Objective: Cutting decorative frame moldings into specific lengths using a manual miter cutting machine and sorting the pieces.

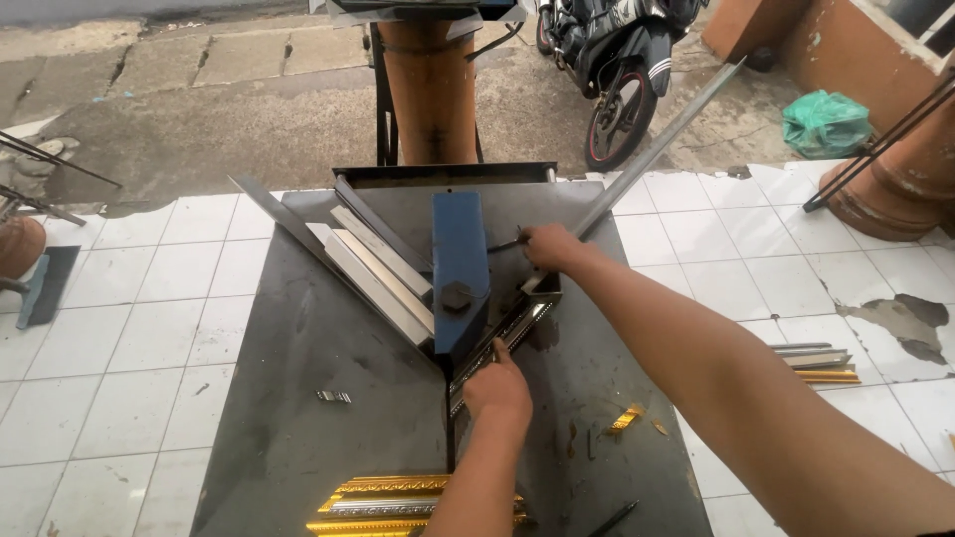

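A dark metal work table (298, 418) carries a blue upright machine head (460, 268) with angled fences in a V shape. My left hand (497, 386) presses down on a silver patterned frame moulding strip (509, 333) that lies along the right fence, just below the blue head. My right hand (550, 246) reaches to the right of the head and grips a small dark lever (507, 243). Pale moulding strips (373, 270) rest against the left fence.
Gold ornate frame pieces (383, 497) lie at the table's near edge. Small gold offcuts (627, 418) and a metal scrap (333, 397) are scattered on top. More moulding offcuts (821, 363) lie on the tiled floor at right. A motorcycle (617, 60) and a green bag (824, 124) stand behind.
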